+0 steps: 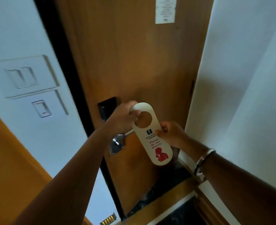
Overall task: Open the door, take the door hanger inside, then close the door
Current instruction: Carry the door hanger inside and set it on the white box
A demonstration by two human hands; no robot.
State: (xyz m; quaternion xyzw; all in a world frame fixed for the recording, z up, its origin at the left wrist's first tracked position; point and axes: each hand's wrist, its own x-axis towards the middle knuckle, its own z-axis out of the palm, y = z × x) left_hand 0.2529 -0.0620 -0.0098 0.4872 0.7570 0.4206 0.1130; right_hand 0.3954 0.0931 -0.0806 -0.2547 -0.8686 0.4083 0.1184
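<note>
A brown wooden door fills the middle of the head view, its black edge at the left. A cream door hanger with red "Please do not disturb" print and a round hole hangs in front of the door. My left hand grips the hanger's top loop beside the hole. My right hand pinches the hanger's right edge at mid height. The metal door handle shows just below my left wrist, with a black lock plate above it.
White wall closes in on the right. A white switch panel sits on the left wall. A paper notice is stuck high on the door. Dark stone threshold lies below.
</note>
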